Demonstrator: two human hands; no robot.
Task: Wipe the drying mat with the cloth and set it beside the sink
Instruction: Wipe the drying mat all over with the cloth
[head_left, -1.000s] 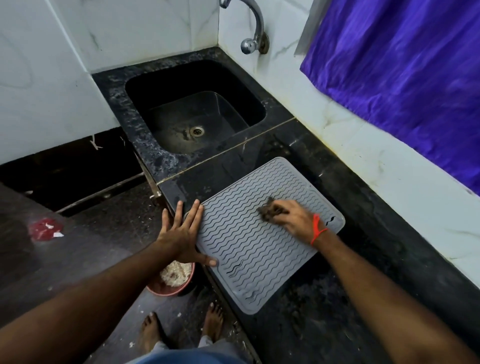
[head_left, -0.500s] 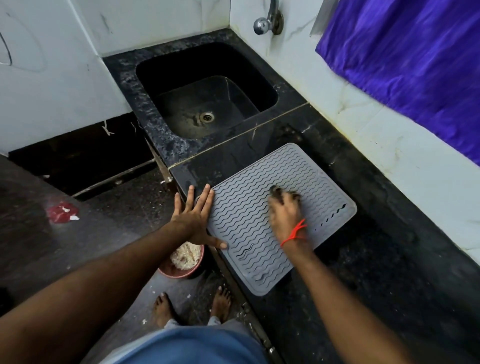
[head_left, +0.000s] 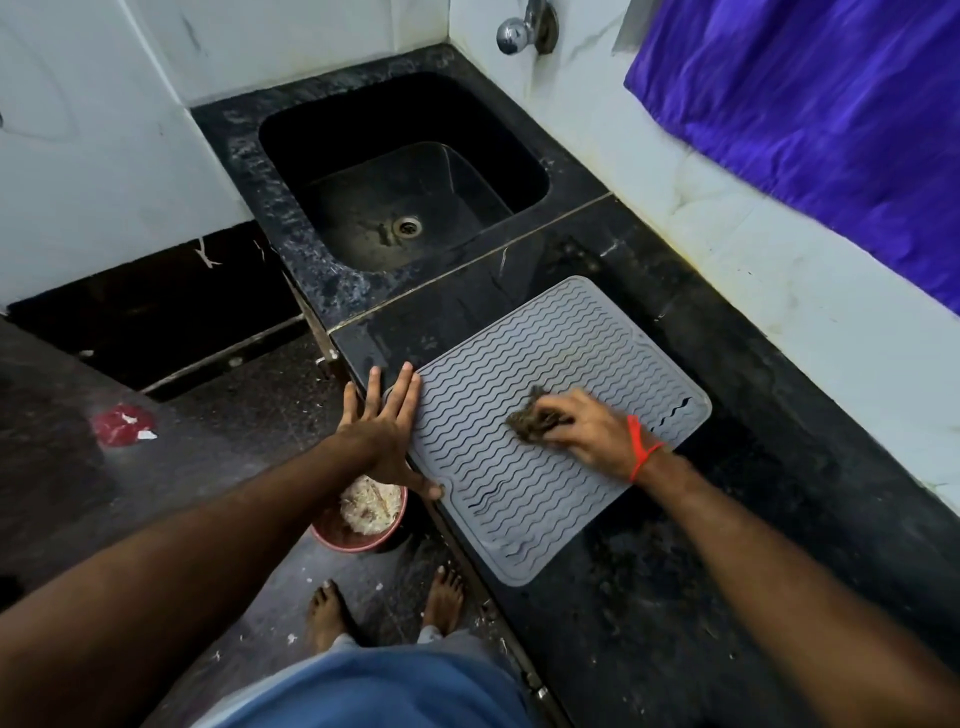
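Note:
A grey drying mat (head_left: 561, 358) with wavy ridges lies flat on the black counter, just this side of the black sink (head_left: 311, 260). My left hand (head_left: 382, 434) presses flat with straight fingers on the mat's left edge, thumb on its near-left border. My right hand (head_left: 592, 434), with a red thread at the wrist, grips a small dark crumpled cloth (head_left: 530, 418) and holds it down on the middle of the mat.
A tap (head_left: 519, 26) sticks out of the white wall above the sink. A purple curtain (head_left: 810, 119) hangs at the right. On the floor below the counter edge stand a red bowl (head_left: 358, 538) of pale scraps and my bare feet (head_left: 441, 597).
My right hand has swept the cloth across the mat, from the far middle back toward the centre-right. My left hand stays pressed on the mat's left edge.

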